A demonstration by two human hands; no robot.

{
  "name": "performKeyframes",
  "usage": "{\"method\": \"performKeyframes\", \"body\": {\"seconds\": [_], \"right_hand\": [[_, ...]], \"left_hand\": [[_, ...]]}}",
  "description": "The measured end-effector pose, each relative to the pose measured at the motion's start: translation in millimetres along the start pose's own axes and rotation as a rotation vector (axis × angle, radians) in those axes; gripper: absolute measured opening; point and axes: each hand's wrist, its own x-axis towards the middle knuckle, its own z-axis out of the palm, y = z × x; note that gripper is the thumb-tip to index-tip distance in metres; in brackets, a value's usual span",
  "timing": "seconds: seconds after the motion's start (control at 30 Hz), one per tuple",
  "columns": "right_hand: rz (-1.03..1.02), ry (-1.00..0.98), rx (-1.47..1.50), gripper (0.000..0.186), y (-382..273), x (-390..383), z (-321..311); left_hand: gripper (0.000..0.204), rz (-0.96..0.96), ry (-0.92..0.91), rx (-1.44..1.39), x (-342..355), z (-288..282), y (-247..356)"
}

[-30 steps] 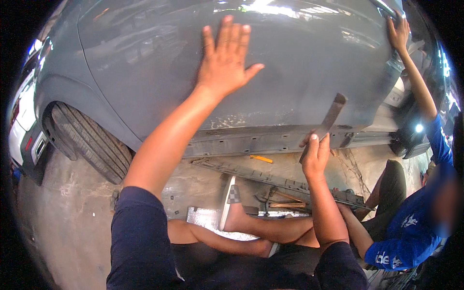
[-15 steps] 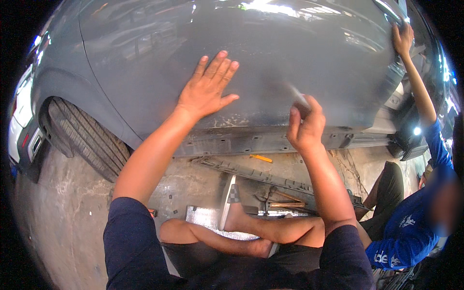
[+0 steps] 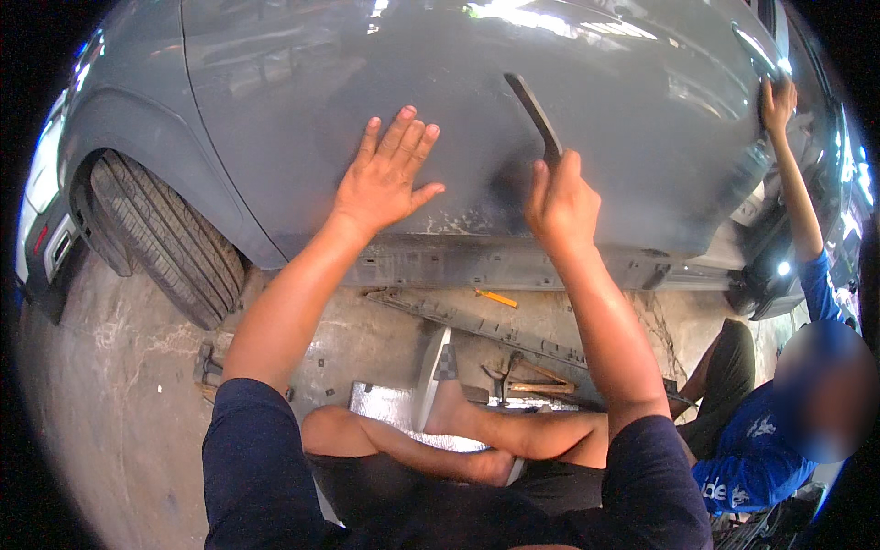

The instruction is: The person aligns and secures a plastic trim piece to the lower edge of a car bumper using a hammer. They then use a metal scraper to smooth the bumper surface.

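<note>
A grey car door panel (image 3: 302, 101) fills the upper view. My left hand (image 3: 385, 174) lies flat on it, fingers spread, low on the panel. My right hand (image 3: 561, 202) is closed around the lower end of a dark flat bar (image 3: 533, 115). The bar points up and to the left, and its upper end lies against the door. Below both hands runs the bare grey sill (image 3: 477, 268) of the car.
The car's tyre (image 3: 160, 238) stands at the left. On the concrete floor lie a long grey trim strip (image 3: 477, 321), an orange pencil (image 3: 496, 298), hammers (image 3: 522, 378) and a metal sheet (image 3: 380, 403). A person in a blue shirt (image 3: 761, 449) at the right presses a hand (image 3: 777, 103) on the car.
My right hand has risen from the sill to the door with the bar, which now points up and to the left. My left hand has slid lower on the panel.
</note>
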Motion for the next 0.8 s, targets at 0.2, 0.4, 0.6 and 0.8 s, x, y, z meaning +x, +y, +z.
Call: {"method": "performKeyframes", "body": {"seconds": [0.2, 0.4, 0.6, 0.8], "right_hand": [[0.047, -0.125, -0.106, 0.024, -3, 11, 5], [0.028, -0.206, -0.187, 0.024, 3, 15, 12], [0.023, -0.101, -0.138, 0.023, 18, 6, -1], [-0.05, 0.057, -0.037, 0.038, 30, -2, -6]], "left_hand": [[0.105, 0.0, 0.028, 0.02, 3, 0, -1], [0.104, -0.01, -0.006, -0.009, 3, -1, 1], [0.104, -0.007, 0.017, -0.06, 5, 2, 4], [0.108, -0.027, -0.007, -0.032, 0, 4, 5]]}}
